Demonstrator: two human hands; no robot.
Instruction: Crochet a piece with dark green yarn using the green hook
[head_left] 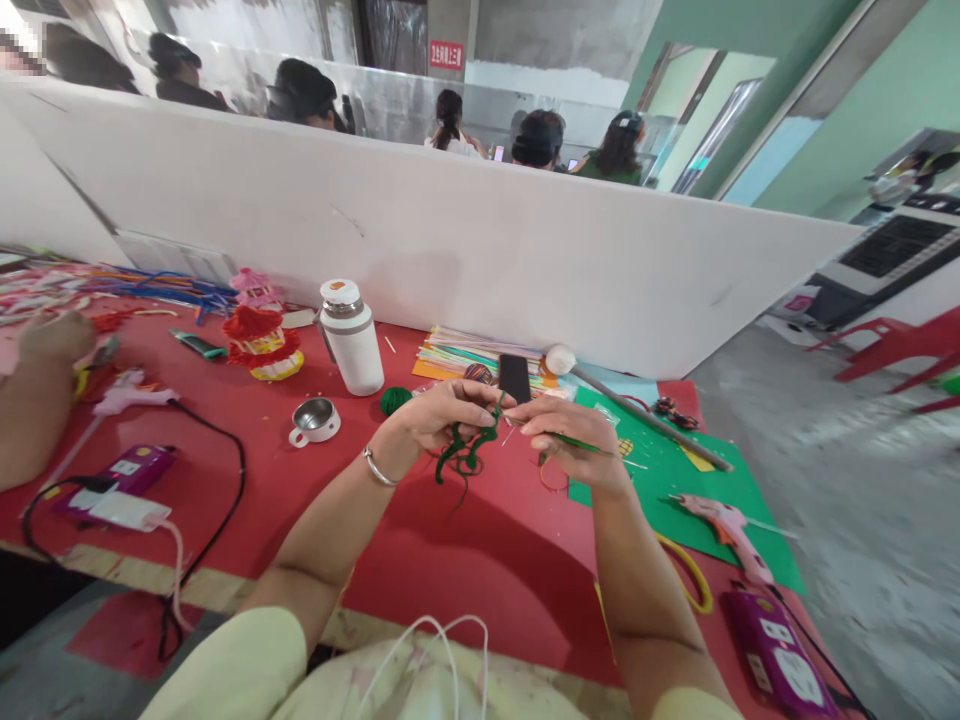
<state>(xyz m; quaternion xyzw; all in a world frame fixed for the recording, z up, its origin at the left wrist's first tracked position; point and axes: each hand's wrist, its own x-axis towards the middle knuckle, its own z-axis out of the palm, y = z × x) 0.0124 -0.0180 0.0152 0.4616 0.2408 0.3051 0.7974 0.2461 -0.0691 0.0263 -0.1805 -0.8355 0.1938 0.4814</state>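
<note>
My left hand (442,412) pinches a tangle of dark green yarn (463,455) that hangs below my fingers over the red table cover (420,560). A silver bangle sits on that wrist. My right hand (574,440) meets the left at the fingertips and holds a thin green stick (581,442) that the yarn runs to. Both hands hover above the table, just in front of a small black block (514,377) and a green yarn ball (394,400).
A white flask (351,338), a small metal cup (315,418), a red and yellow craft lantern (259,342), two pink glue guns (726,530) (131,395), purple power strips (776,650), green paper sheet (675,490) and coloured strips lie around. Another person's arm (34,395) rests at left. A white partition stands behind.
</note>
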